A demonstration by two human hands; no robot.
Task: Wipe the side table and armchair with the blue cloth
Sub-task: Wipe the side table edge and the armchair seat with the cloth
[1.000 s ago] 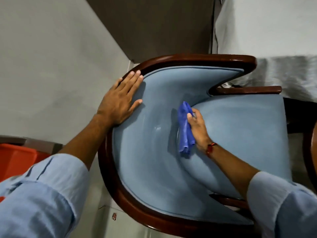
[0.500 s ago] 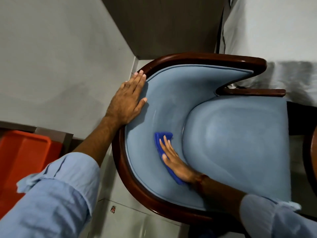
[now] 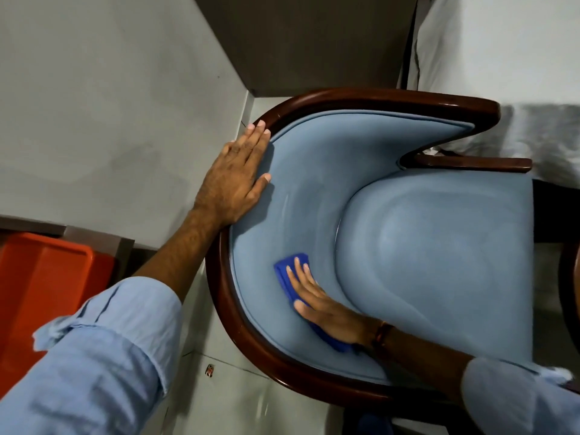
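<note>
An armchair (image 3: 439,252) with pale blue upholstery and a dark wooden frame fills the middle and right of the view. My right hand (image 3: 323,306) lies flat on the blue cloth (image 3: 287,274), pressing it against the curved inner backrest near the lower frame. Part of the cloth sticks out past my fingertips and another part under my wrist. My left hand (image 3: 235,180) rests flat, fingers together, on the upper rim of the backrest. No side table can be made out.
A grey wall (image 3: 110,105) runs along the left, close behind the chair. An orange plastic tray or bin (image 3: 44,293) sits at lower left. A bed with white sheet (image 3: 508,73) stands at upper right, next to the wooden armrest (image 3: 470,163). Light floor tiles (image 3: 235,397) show below.
My right hand slid the cloth from the seam beside the seat cushion down and left along the backrest, flattening onto it. The left hand stayed on the rim.
</note>
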